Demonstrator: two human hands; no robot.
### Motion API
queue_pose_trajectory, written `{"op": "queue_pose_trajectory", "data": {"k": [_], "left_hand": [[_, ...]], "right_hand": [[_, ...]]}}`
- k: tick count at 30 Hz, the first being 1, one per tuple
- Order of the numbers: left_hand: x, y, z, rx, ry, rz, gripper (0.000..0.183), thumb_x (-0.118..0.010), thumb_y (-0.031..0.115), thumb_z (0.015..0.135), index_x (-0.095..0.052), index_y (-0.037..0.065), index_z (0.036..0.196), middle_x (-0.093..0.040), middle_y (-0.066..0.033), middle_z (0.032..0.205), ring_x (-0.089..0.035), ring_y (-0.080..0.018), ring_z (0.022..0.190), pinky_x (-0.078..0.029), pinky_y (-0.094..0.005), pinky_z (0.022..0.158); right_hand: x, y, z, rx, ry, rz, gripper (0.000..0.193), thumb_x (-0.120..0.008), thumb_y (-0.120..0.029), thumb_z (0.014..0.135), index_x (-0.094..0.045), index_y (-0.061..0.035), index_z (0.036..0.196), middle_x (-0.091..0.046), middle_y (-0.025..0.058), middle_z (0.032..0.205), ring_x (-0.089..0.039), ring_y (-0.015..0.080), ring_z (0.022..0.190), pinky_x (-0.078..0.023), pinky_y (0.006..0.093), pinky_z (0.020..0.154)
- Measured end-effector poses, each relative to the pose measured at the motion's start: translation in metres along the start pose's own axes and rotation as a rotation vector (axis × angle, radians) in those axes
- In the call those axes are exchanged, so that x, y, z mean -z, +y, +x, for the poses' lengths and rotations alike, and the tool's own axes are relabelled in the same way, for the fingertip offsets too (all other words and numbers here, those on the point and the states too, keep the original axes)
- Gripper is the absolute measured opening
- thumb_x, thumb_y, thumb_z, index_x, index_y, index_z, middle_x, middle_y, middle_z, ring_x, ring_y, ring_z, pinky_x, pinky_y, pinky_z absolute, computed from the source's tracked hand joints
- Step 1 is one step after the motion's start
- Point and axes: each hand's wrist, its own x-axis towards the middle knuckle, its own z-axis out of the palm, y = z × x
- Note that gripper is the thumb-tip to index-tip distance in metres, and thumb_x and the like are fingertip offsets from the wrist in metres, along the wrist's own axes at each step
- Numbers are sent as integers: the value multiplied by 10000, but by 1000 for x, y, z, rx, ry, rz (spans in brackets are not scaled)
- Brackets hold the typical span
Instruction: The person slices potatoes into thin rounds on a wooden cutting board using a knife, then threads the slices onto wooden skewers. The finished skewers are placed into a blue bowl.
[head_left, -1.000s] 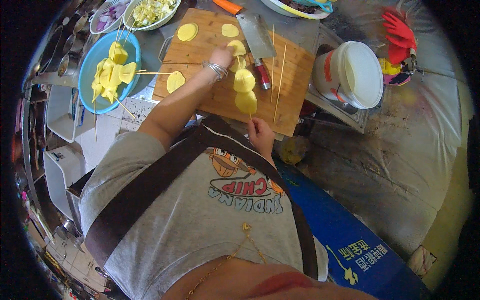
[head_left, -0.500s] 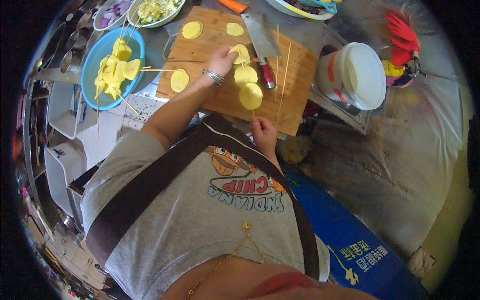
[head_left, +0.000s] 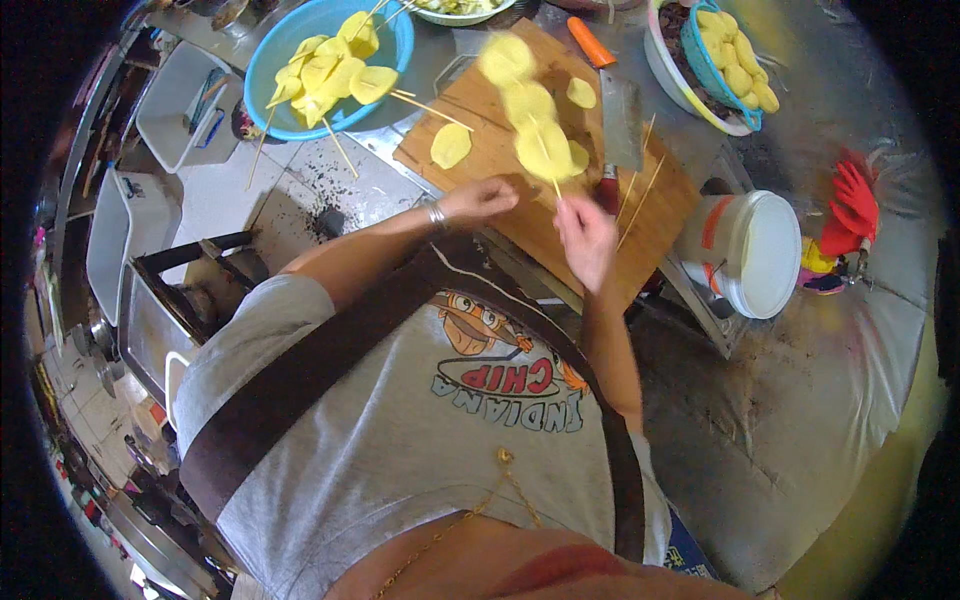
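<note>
My right hand [head_left: 588, 240] grips the lower end of a thin wooden stick. Threaded along it are round yellow potato slices [head_left: 541, 148], blurred by motion, held over the wooden cutting board [head_left: 460, 97]. Beside the board's near edge is my left hand [head_left: 483, 203], fingers curled together, with nothing visible in them. Loose potato slices lie on the board, one at the left [head_left: 451, 146] and one farther back [head_left: 581, 93]. A cleaver [head_left: 622, 125] with a red handle rests right of the skewer, near several bare sticks [head_left: 641, 203].
At the far left, a blue basin [head_left: 260, 75] holds more skewered slices, with sticks poking over its rim. A carrot [head_left: 590, 42] lies beyond the board. Peeled potatoes fill a teal basket [head_left: 690, 45] at the back right. A white bucket [head_left: 745, 250] and red gloves [head_left: 852, 205] are rightward.
My left hand has come off the slices and drawn back toward me. My right hand has raised the skewer and moved it forward. The view has shifted, bringing the basket of potatoes into sight.
</note>
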Motion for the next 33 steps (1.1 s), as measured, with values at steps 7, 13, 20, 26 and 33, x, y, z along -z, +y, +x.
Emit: {"op": "queue_pose_trajectory", "data": {"k": [7,13,20,26,33], "left_hand": [[43,-4,-25,210,491,753,305,-597,289,782,-547,72,989,-604,-134,862,-592,-290,751,-482,-371,668],[67,-2,13,539,389,923,472,-564,337,760,-445,45,1111,-481,-177,1107,-531,-317,992,-464,-395,778],[42,19,55,359,220,644,394,-565,258,792,-475,35,1103,-604,-229,890,-604,-328,778,-478,-411,661],[9,36,95,516,353,-615,266,-542,239,843,-523,62,1040,-589,-70,775,-563,-173,584,-457,-264,442],[-8,27,118,573,367,-540,183,-534,203,837,-521,59,950,-557,-100,700,-514,-180,468,-428,-296,376]], "right_hand": [[12,-18,92,255,66,-189,207,-558,-227,825,-618,-50,912,-615,126,786,-596,226,717,-460,325,630],[87,100,23,-404,156,-1119,322,-574,-332,763,-595,-26,862,-614,200,810,-587,367,751,-472,424,663],[75,145,0,-383,245,-990,208,-576,-243,740,-577,-37,772,-608,182,753,-585,357,738,-462,427,651],[75,101,-39,-351,445,-812,218,-560,-255,760,-587,-41,792,-612,158,748,-592,335,736,-463,414,646],[80,110,-19,-121,678,-910,209,-537,-237,805,-563,-30,819,-591,188,820,-567,357,774,-445,452,683]]}}
